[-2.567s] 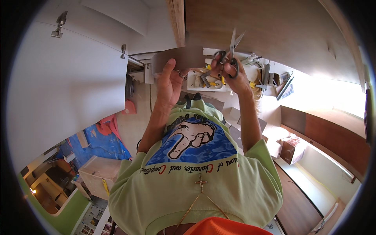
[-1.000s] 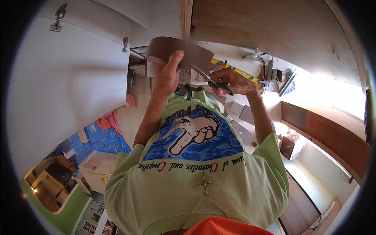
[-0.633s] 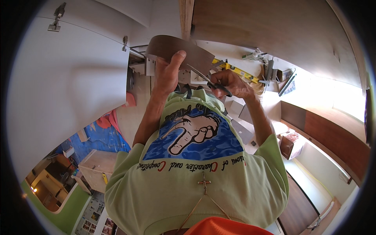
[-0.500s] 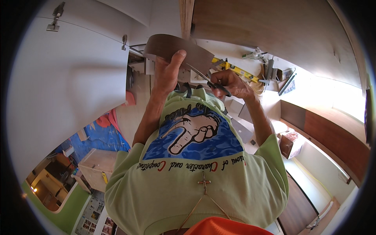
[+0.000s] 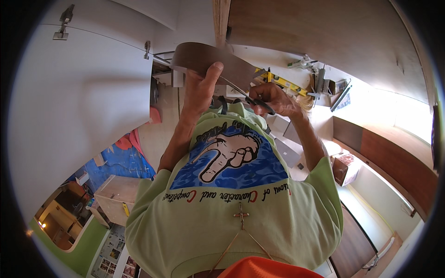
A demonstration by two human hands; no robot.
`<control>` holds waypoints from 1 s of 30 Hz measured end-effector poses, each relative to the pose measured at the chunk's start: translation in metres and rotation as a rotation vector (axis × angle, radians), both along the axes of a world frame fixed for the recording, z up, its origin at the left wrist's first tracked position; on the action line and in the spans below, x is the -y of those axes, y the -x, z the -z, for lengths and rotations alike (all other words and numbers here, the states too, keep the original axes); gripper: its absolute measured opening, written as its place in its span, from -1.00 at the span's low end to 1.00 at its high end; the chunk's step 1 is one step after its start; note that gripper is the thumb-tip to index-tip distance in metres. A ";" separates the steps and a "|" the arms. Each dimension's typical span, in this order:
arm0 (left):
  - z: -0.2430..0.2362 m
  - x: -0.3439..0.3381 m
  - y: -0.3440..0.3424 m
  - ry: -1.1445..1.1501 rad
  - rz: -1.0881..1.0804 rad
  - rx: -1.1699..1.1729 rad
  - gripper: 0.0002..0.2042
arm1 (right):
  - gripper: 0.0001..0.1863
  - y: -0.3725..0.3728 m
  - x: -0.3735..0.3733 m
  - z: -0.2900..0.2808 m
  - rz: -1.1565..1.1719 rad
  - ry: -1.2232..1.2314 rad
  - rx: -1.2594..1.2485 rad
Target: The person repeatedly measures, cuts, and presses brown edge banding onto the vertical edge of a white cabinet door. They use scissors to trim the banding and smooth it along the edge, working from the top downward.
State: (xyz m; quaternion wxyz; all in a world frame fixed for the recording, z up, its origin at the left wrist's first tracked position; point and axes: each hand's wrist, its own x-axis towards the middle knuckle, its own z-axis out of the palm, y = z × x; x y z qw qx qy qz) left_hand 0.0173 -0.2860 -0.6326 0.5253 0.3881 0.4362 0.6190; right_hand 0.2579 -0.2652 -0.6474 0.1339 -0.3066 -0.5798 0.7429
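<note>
Two hands, one brown strip (image 5: pixel 204 53), one pair of scissors (image 5: pixel 250 98).
The left hand (image 5: pixel 198 90) grips the curved strip, thumb pressed on its face; the right hand (image 5: pixel 274 99) holds the scissors by their black handles, blades along the strip's lower edge, whether touching I cannot tell. One yellow level (image 5: pixel 289 86) lies beyond the right hand; two metal hinges (image 5: pixel 60 35) show on one white door (image 5: pixel 83 106) at left.
</note>
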 end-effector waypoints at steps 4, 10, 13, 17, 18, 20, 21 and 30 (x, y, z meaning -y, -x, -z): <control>0.003 -0.005 0.012 0.000 -0.004 -0.033 -0.85 | -0.70 0.008 -0.005 0.001 -0.007 0.009 0.027; 0.006 -0.007 0.021 0.042 0.095 0.032 -0.81 | -0.49 0.014 -0.010 0.002 0.009 0.053 0.027; 0.005 -0.007 0.020 0.045 0.072 0.018 -0.79 | -0.56 0.013 -0.008 -0.002 0.008 -0.017 0.048; 0.002 0.004 0.000 0.030 0.067 0.003 -0.77 | -0.59 -0.003 0.001 -0.012 -0.004 -0.026 0.124; 0.002 0.005 -0.003 0.028 0.053 0.013 -0.77 | -0.55 -0.004 0.002 -0.012 0.014 0.009 0.156; 0.001 0.006 -0.005 0.041 0.047 0.026 -0.77 | -0.55 -0.004 0.005 -0.011 0.029 0.080 0.130; 0.001 0.006 -0.005 0.059 0.056 0.029 -0.78 | -0.56 -0.003 0.006 -0.010 0.035 0.084 0.094; 0.006 0.009 -0.008 0.072 0.017 0.028 -0.78 | -0.49 -0.003 0.011 0.004 0.060 0.109 0.055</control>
